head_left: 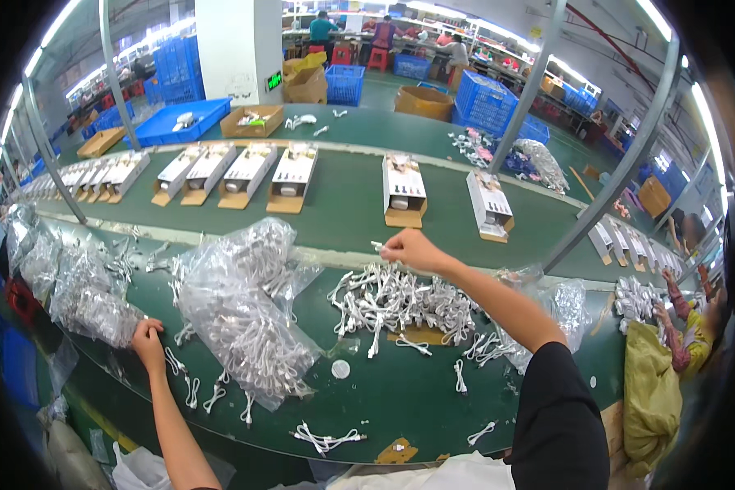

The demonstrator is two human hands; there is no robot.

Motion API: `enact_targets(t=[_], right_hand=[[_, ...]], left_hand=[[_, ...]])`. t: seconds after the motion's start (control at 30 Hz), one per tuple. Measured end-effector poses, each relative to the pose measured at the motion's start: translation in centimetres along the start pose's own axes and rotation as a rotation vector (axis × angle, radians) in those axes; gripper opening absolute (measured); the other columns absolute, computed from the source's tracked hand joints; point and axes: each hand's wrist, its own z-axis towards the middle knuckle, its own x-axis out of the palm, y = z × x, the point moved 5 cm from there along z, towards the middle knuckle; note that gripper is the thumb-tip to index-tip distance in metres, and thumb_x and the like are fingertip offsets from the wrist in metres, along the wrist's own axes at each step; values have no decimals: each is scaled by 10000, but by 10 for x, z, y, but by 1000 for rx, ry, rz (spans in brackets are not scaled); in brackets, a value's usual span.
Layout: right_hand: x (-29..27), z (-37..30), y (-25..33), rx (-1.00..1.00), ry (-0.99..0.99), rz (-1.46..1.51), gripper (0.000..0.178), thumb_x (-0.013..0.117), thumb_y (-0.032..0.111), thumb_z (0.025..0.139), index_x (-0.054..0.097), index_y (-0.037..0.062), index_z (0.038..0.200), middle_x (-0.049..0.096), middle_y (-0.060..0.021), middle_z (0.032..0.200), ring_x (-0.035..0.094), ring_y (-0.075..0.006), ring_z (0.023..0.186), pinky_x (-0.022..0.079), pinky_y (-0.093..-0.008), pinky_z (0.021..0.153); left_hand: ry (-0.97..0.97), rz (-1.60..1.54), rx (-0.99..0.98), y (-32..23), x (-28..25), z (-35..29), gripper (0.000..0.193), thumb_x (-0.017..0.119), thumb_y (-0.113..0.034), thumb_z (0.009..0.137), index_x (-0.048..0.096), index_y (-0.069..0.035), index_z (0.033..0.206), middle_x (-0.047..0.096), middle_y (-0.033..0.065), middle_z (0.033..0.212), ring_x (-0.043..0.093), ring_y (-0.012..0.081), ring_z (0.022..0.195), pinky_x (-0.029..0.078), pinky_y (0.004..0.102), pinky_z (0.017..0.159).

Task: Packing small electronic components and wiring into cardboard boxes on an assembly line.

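Note:
My right hand [414, 249] is reached out over the near edge of the conveyor belt, its fingers pinched on a white cable [377, 245]; only a small end of it shows. Below it lies a heap of coiled white cables [400, 302]. At the left, my left hand [148, 341] has its fingers curled at the end of a clear plastic bag [110, 318]. Between my hands lies a big clear bag [241, 302] stuffed with white cables. Open boxes stand on the belt beyond, the closest being one box [404, 192] and another box [490, 204].
Loose cables [327, 438] lie along the bench's near edge. More boxes [292, 175] line the green belt [343, 196] on the left. Metal posts [612, 175] rise at the right. A person [694, 335] works at the far right beside a yellow-green sack [652, 392].

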Motion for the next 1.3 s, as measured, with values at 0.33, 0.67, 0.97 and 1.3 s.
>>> enact_targets(t=[0.33,0.67,0.97,1.3], right_hand=[[-14,-26,-43,-6,-101,-31,253,553,193,852,653,-3,976,669,-137,885,617,-218,807,474,-335,740],[11,-35,59,-550,138,-249,484,704,184,789,545,91,1237,595,-93,1118,559,-245,1014,452,-391,870],[33,-58,26,-372,-36,-649,184,611,67,736,637,110,913,622,-111,793,625,-331,779,498,-437,701],[-115,-82,-37,-134,-707,-420,118,631,120,803,631,34,883,640,-137,819,623,-343,780,492,-408,662]], left_hand=[[14,5,2,-11,4,-10,107,456,73,744,529,40,673,633,130,751,619,228,754,472,302,747],[18,56,12,-1,2,2,121,456,56,784,541,28,703,639,106,776,617,205,774,464,288,755],[74,36,2,9,2,-7,118,457,41,804,523,12,711,614,101,786,594,204,782,449,286,775],[12,34,29,2,1,1,114,460,71,773,524,23,692,619,110,764,597,215,744,461,295,749]])
